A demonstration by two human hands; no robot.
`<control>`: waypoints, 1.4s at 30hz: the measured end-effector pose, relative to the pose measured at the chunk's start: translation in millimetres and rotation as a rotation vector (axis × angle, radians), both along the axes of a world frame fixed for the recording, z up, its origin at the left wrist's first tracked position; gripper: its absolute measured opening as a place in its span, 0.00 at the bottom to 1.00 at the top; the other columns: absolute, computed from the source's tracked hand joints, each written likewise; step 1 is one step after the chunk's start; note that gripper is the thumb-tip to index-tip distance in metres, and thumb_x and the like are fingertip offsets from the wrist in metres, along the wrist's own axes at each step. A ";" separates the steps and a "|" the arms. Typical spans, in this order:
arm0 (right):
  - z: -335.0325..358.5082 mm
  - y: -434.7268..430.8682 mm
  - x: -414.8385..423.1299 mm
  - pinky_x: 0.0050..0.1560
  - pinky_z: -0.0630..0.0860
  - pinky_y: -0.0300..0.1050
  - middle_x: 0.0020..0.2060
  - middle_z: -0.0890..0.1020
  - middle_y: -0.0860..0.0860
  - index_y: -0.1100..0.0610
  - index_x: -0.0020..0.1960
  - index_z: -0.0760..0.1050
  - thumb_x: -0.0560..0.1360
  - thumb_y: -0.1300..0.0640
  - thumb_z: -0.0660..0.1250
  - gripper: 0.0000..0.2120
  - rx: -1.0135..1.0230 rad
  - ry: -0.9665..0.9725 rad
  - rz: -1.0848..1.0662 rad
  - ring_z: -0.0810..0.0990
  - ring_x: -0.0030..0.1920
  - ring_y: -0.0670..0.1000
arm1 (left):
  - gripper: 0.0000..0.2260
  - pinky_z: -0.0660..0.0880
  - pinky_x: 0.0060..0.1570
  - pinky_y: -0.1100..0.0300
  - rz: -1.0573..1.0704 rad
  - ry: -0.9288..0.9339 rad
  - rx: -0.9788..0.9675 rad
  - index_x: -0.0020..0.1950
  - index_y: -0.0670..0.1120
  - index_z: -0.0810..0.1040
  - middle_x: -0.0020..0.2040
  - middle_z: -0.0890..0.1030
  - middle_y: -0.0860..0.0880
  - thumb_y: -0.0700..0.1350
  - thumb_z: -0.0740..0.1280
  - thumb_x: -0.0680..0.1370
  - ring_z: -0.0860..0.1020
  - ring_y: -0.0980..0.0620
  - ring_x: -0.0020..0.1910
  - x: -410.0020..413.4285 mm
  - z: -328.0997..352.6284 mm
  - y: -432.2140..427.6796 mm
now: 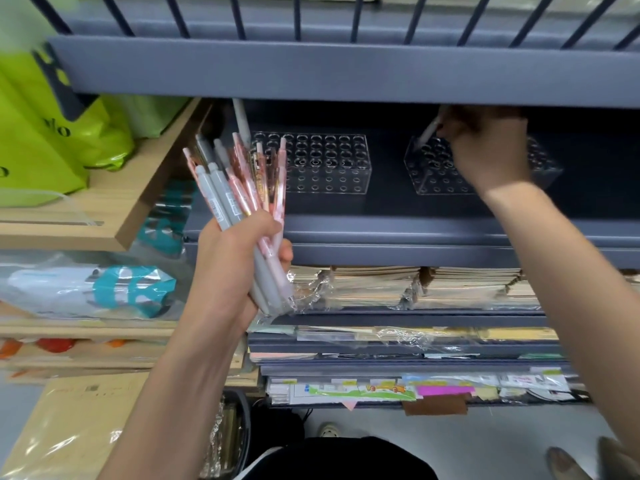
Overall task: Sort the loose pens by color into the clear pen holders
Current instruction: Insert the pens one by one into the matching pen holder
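Left hand [239, 268] clenched round a bundle of pens [235, 181], grey and pink, held in front of the shelf [381, 230] near its left end. Right hand [488, 150] pinches a pale pen [427, 133], tip down at the back-left corner of the right holder [426, 178]. The left holder [329, 164] has one white pen [241, 119] at its back-left corner.

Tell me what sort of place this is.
Probably a stationery shop or its stockroom: grey shelves hold clear pen holders, stacks of plastic-wrapped notebooks lie below, and the left hand grips a bundle of pens.
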State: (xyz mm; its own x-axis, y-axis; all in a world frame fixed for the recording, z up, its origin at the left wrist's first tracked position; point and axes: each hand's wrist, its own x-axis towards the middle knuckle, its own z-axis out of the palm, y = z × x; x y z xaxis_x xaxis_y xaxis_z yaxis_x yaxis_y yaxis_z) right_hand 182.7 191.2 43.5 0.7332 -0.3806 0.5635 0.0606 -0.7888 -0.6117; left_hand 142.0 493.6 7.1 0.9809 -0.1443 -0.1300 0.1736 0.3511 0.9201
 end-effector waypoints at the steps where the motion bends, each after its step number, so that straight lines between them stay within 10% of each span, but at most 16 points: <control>1: 0.7 0.5 1.5 0.58 0.74 0.47 0.46 0.84 0.58 0.61 0.48 0.80 0.75 0.56 0.61 0.12 -0.032 0.042 0.012 0.81 0.51 0.53 | 0.13 0.74 0.28 0.62 -0.002 -0.004 -0.004 0.50 0.39 0.73 0.30 0.75 0.49 0.39 0.68 0.66 0.76 0.51 0.27 0.5 0.3 0.7; 4: 2.3 -0.9 6.3 0.48 0.67 0.35 0.41 0.81 0.49 0.58 0.48 0.80 0.78 0.53 0.65 0.09 -0.070 0.132 0.031 0.77 0.43 0.40 | 0.12 0.75 0.28 0.61 -0.007 -0.021 0.001 0.49 0.40 0.73 0.30 0.76 0.48 0.38 0.68 0.67 0.76 0.51 0.27 1.4 -0.7 2.8; 13: 3.5 -7.0 10.1 0.49 0.63 0.32 0.46 0.78 0.46 0.57 0.56 0.79 0.79 0.50 0.65 0.12 -0.083 0.231 0.022 0.75 0.50 0.44 | 0.11 0.74 0.27 0.60 -0.035 -0.039 0.027 0.47 0.40 0.75 0.29 0.77 0.47 0.38 0.69 0.66 0.78 0.49 0.28 4.8 -0.3 12.1; 22: 10.6 17.3 -11.5 0.68 0.69 0.43 0.58 0.82 0.57 0.60 0.57 0.80 0.75 0.49 0.66 0.17 -0.021 -0.020 -0.208 0.79 0.61 0.52 | 0.11 0.75 0.27 0.60 -0.030 -0.022 0.024 0.47 0.38 0.75 0.30 0.80 0.45 0.38 0.71 0.67 0.79 0.49 0.28 6.9 -0.1 30.3; 28: 6.7 123.4 -44.1 0.40 0.75 0.37 0.33 0.84 0.42 0.51 0.38 0.82 0.73 0.45 0.71 0.11 0.290 0.198 0.267 0.77 0.33 0.38 | 0.09 0.76 0.27 0.60 -0.081 -0.021 0.013 0.51 0.39 0.75 0.32 0.80 0.45 0.33 0.70 0.73 0.80 0.49 0.29 5.9 0.5 37.1; 42: 6.2 142.2 -66.3 0.34 0.76 0.40 0.34 0.83 0.52 0.58 0.44 0.81 0.72 0.56 0.75 0.05 0.611 0.281 0.444 0.81 0.33 0.46 | 0.07 0.80 0.30 0.58 -0.153 -0.110 0.061 0.46 0.40 0.77 0.36 0.84 0.42 0.33 0.69 0.70 0.85 0.44 0.35 -1.5 7.3 5.0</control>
State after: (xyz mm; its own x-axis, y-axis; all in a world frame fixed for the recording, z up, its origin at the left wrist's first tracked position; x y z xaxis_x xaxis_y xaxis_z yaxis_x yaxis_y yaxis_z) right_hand 116.4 333.4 49.7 0.9719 -0.2016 0.1216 0.0695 -0.2481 -0.9662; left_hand 140.5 498.6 14.4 0.9570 -0.2876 -0.0366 0.1180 0.2709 0.9554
